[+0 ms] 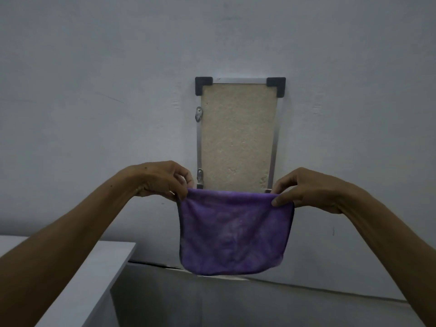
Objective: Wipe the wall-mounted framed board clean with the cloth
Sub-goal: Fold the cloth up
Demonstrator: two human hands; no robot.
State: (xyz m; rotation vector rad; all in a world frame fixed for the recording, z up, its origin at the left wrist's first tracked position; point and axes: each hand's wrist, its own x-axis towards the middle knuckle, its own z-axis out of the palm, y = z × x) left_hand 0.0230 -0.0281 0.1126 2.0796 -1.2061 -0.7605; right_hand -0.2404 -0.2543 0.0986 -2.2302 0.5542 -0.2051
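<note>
A tall narrow framed board (pixel 238 135) hangs on the grey wall, with a beige rough face, a thin metal frame and black plastic corner caps at the top. A purple cloth (pixel 233 232) hangs stretched in front of the board's lower end and hides its bottom edge. My left hand (pixel 162 180) pinches the cloth's upper left corner. My right hand (pixel 306 191) pinches its upper right corner. The cloth hangs flat between both hands, apart from the wall as far as I can tell.
A white table top (pixel 94 267) juts in at the lower left, below my left forearm. Two metal mounting clips (pixel 199 113) sit on the board's left frame edge. A darker wall band runs under the cloth.
</note>
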